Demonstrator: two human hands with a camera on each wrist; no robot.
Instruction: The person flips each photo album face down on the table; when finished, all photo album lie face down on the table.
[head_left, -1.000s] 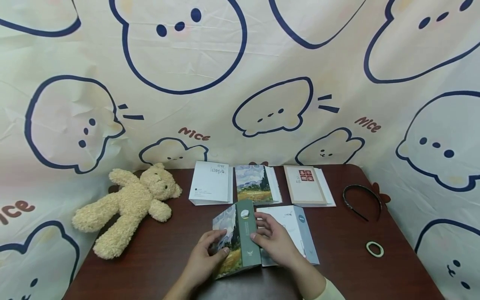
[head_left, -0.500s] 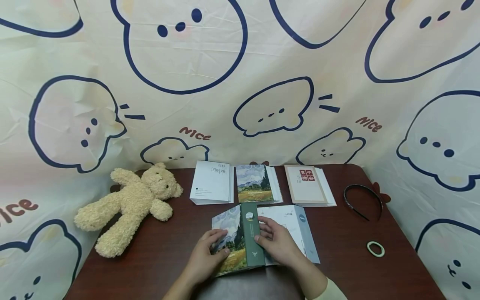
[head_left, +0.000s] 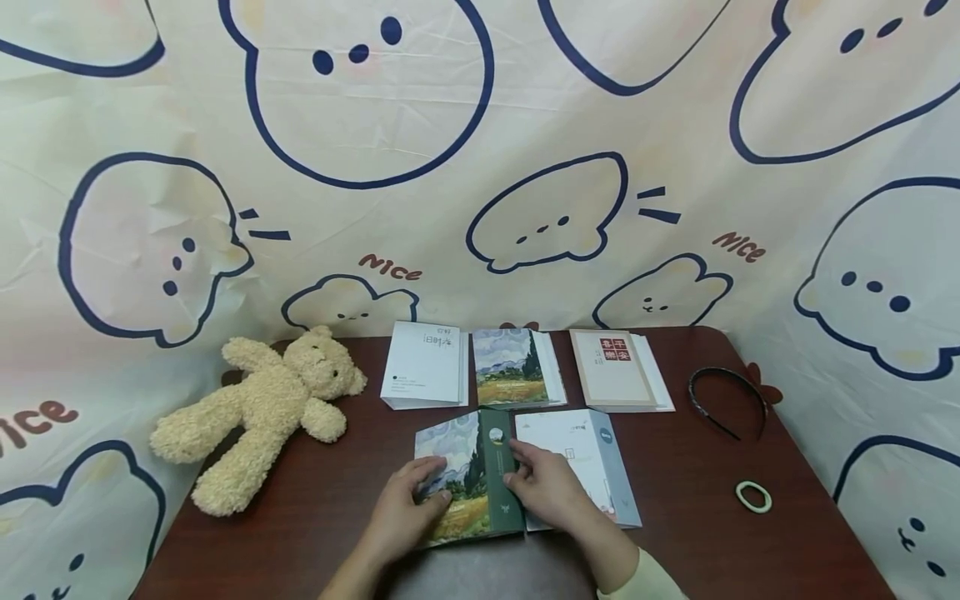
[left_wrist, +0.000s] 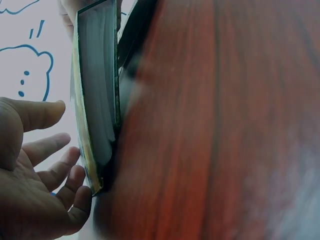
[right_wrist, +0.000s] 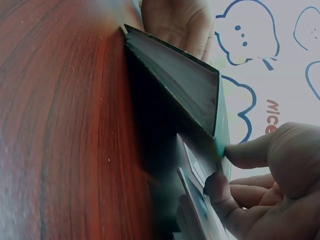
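Note:
A photo album point(head_left: 461, 479) with a painted landscape cover and a green spine lies tilted in front of me, spine side raised off the table in the right wrist view. My right hand point(head_left: 551, 487) pinches the spine edge, thumb on the spine and index finger at its lower edge. On the opposite side, my left hand point(head_left: 408, 504) touches the cover with loosely bent fingers. Its thumb point(left_wrist: 42, 115) stands apart from the cover in the left wrist view. Right beside the spine lies a white photo album point(head_left: 566, 454) with a blue spine, partly hidden by my right hand.
Along the back of the table point(head_left: 300, 533) stand a white album point(head_left: 420, 362), a second landscape album point(head_left: 510, 367) and a cream album point(head_left: 611, 371) with red squares. A teddy bear point(head_left: 262, 408) lies left. A headband point(head_left: 693, 400) and a pale green ring point(head_left: 752, 497) lie right.
The landscape album has tipped down flatter, its cover edge shifting slightly left. My left hand has moved a little left with it; my right hand still holds the spine.

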